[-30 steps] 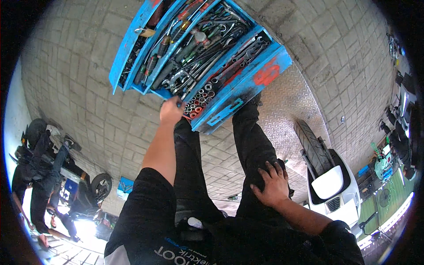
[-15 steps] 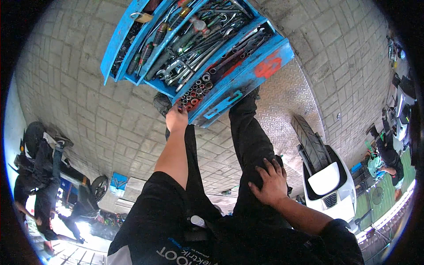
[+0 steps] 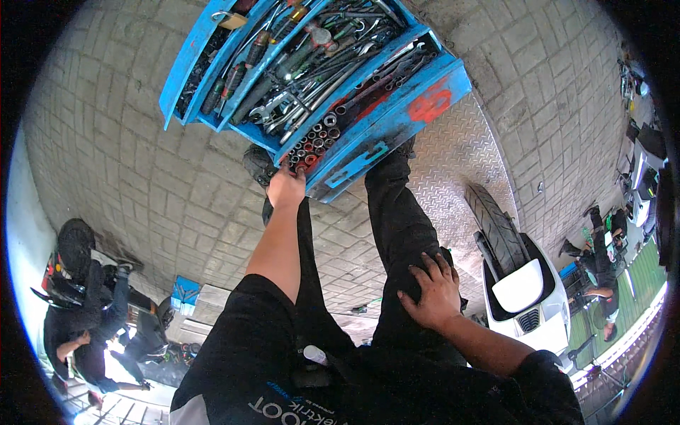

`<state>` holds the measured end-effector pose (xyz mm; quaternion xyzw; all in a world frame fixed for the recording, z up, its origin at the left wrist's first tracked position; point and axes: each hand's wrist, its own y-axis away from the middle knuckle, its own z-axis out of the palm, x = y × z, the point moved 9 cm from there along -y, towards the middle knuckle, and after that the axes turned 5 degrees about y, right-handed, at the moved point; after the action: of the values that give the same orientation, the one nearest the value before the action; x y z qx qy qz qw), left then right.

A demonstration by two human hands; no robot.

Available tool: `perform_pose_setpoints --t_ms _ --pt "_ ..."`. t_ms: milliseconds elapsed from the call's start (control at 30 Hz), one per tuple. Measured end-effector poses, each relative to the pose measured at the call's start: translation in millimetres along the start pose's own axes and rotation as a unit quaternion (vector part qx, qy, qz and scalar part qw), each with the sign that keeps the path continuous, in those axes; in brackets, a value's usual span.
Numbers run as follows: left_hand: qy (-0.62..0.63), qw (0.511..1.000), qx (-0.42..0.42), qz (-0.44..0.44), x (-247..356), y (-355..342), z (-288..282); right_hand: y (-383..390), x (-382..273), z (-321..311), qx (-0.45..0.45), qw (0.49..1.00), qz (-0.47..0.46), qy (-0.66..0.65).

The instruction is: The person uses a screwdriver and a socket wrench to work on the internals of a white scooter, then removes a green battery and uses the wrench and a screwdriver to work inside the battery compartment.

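Note:
My left hand (image 3: pixel 287 188) reaches to the near end of the blue metal toolbox (image 3: pixel 397 134). Its fingertips are apart and touch the sockets (image 3: pixel 314 146) in the front compartment; no socket is lifted. Several spanners (image 3: pixel 400 71) lie farther along that compartment. Screwdrivers (image 3: pixel 236 79), a hammer (image 3: pixel 321 37) and other loose hand tools fill the sections behind it. My right hand (image 3: pixel 433 292) rests on my right thigh, open, with its fingers spread and nothing in it.
A tread-patterned metal plate (image 3: pixel 460 152) lies right of the toolbox. Beside my right leg stands a white vehicle body (image 3: pixel 528 319) with a black tyre (image 3: pixel 496 227). A motorcycle (image 3: pixel 78 248) and a person (image 3: pixel 78 340) are at the left; another person (image 3: pixel 602 276) is far right.
My left hand stays at the sockets, its fingers shifted only slightly. My right hand has not moved. The people at both sides have changed posture, and the view has turned a little.

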<state>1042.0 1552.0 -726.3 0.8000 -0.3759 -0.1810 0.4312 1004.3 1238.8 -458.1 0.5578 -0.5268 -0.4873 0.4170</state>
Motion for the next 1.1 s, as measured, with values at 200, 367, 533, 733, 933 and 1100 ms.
perform_pose_setpoints --t_ms 200,367,533,733,933,1100 --pt "0.014 0.999 -0.025 -0.027 -8 -2 6 2 -2 -2 -0.008 1.0 0.0 0.003" --pt "0.0 0.997 -0.047 -0.053 0 3 6 1 -1 5 0.001 1.0 -0.004 0.004" --pt "0.009 0.998 -0.035 -0.047 4 6 4 5 0 5 0.002 1.0 0.005 0.006" --pt "-0.033 0.999 -0.011 -0.03 0 -2 3 5 0 7 0.003 1.0 0.005 0.01" --pt "-0.034 0.997 0.061 0.018 2 0 -5 5 -1 11 0.014 1.0 0.001 0.013" --pt "0.082 0.986 0.125 -0.067 -18 -4 -14 5 -2 8 0.016 1.0 0.002 0.002"
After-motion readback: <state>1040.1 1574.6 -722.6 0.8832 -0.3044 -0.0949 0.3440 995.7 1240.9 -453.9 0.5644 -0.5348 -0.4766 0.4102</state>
